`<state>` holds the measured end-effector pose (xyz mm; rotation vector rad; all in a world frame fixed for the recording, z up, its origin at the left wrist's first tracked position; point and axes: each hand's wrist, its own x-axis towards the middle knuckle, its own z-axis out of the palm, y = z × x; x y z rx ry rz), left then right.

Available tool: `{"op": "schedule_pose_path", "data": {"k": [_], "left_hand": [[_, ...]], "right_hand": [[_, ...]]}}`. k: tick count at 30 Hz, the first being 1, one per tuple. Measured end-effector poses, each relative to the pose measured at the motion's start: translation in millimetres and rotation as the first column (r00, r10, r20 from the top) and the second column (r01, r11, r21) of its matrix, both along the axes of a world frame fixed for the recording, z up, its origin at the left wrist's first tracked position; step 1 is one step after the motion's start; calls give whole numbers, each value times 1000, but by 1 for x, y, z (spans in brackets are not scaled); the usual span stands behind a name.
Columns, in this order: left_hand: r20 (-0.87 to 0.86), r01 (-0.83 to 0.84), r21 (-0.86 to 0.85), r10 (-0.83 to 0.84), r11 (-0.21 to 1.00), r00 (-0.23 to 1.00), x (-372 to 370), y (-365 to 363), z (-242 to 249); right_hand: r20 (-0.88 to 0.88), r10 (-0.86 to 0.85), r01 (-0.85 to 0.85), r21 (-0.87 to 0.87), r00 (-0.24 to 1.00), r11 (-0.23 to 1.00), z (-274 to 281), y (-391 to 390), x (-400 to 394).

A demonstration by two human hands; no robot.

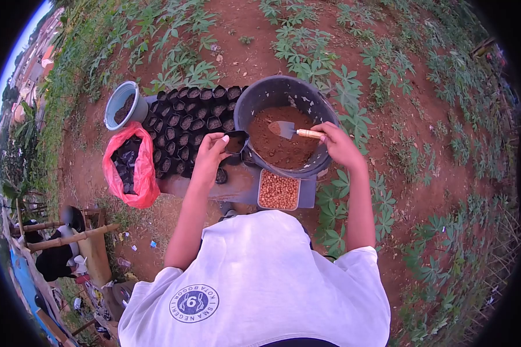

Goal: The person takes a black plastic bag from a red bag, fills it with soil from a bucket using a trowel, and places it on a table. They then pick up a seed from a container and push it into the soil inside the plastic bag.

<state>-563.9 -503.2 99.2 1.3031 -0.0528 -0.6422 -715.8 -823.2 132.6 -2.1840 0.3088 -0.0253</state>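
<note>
My left hand [213, 151] pinches the rim of a black plastic seedling bag [235, 142], held with its mouth up beside the tub. My right hand [337, 142] is closed round the wooden handle of a small trowel [310, 133]. The trowel's metal blade, with some brown soil on it, is over the loose soil [289, 151] in a large dark tub [261, 91]. Left of the tub stand rows of soil-filled black seedling bags [185, 122]. How much soil is in the held bag is hard to make out.
A square container of round tan pellets [279, 191] sits on the bench [237, 184] just below the tub. To the left are a pink plastic bag [150, 179] with black bags inside and a light-blue bucket [136, 110] of soil. Leafy plants [341, 98] grow around; a person [61, 254] is at lower left.
</note>
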Motion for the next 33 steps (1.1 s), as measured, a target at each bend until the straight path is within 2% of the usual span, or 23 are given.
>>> {"op": "schedule_pose_path", "data": {"k": [7, 9, 13, 18, 28, 33], "left_hand": [[49, 55, 61, -58, 997, 997, -3, -28, 10], [103, 66, 133, -80, 989, 991, -4, -38, 7], [196, 61, 185, -98, 981, 976, -13, -58, 12], [255, 51, 241, -114, 969, 960, -26, -72, 11], [269, -56, 171, 8, 984, 963, -38, -67, 4], [264, -133, 100, 102, 986, 959, -37, -49, 6]], "right_hand": [[174, 5, 4, -53, 985, 999, 44, 3, -33], [246, 20, -4, -64, 969, 998, 53, 5, -40], [186, 24, -8, -84, 982, 996, 70, 11, -47], [186, 103, -65, -204, 977, 977, 70, 19, -47], [185, 229, -152, -356, 956, 922, 77, 43, -19], [116, 322, -250, -409, 940, 878, 83, 63, 7]]}}
